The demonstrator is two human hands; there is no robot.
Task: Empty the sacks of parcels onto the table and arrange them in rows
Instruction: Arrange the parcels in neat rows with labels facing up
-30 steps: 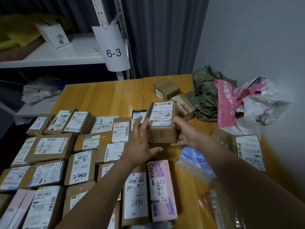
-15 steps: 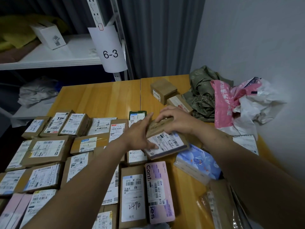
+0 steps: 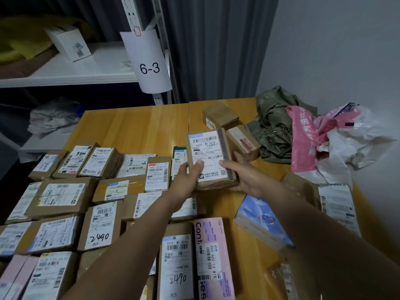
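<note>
Nearest: pink box (image 3: pixel 213 256), blue packet (image 3: pixel 262 224) under right forearm, rows of labelled parcels (image 3: pixel 65 198) filling left of table (image 3: pixel 134 126).

Mid: held parcel (image 3: pixel 208 158) lifted above end of rows, label up, tilted. Left hand (image 3: pixel 186 180) and right hand (image 3: pixel 244 180) both grip near edge, thumbs on label, fingers curled beneath, mostly hidden.

Far: two loose boxes (image 3: pixel 220 115), green sack (image 3: pixel 275 126), pink-white bags (image 3: pixel 324 137).

Risks: edge-only grip, parcel may slip onto row; set down crooked or overlapping neighbour; forearm could sweep blue packet.
</note>
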